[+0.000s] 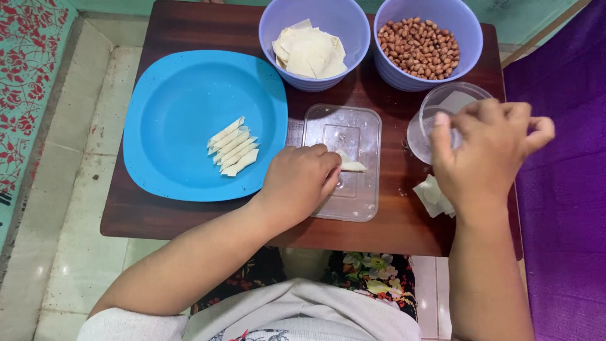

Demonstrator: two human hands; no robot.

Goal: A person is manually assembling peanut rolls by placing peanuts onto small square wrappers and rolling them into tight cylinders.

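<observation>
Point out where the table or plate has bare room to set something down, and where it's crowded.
Free: most of the blue plate around the rolled wrappers, and the bare table strip behind the plate. Crowded: the right side, where two bowls, the clear lid, clear cup and both hands sit close.

My home, a floor-level cooking spot, me seated at a low dark wooden table (208, 218), pale tiled floor (69, 189), patterned red-and-teal mat (28, 76), purple cloth (562, 208), plastic bowls of wrappers (314, 44) and peanuts (427, 44), blue plate (183, 107)
</observation>
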